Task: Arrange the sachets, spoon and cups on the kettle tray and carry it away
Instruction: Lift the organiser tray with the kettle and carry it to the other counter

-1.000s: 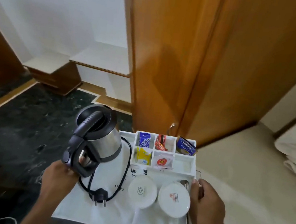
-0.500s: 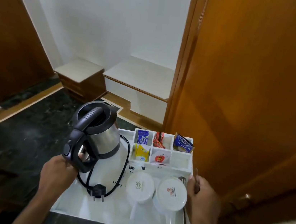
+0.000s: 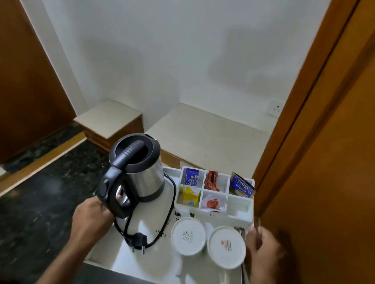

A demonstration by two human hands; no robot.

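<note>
I carry a white tray (image 3: 118, 259) in the air. My left hand (image 3: 91, 215) grips its left edge beside the black handle of the steel kettle (image 3: 137, 173). My right hand (image 3: 265, 249) grips the right edge. Two white cups (image 3: 188, 236) (image 3: 226, 247) stand upside down at the front right. A spoon (image 3: 241, 231) lies by the right rim, partly hidden by my hand. Sachets sit in the divided box (image 3: 238, 208): blue (image 3: 191, 177), red (image 3: 212, 180), a Tetley bag (image 3: 241, 184), yellow (image 3: 189, 195), white (image 3: 213, 203). The black cord and plug (image 3: 138, 241) lie on the tray.
A wooden door (image 3: 350, 163) stands close on my right. White shelves (image 3: 208, 137) and a lower step (image 3: 108, 117) lie ahead under a white wall with a socket (image 3: 276, 108). Dark marble floor (image 3: 17, 214) spreads to the left, bordered by wood panelling (image 3: 12, 71).
The view has swung left and forward with the tray: the beige ledge on the right is gone, the door is closer, and the white shelves are now straight ahead. Both hands keep their grip.
</note>
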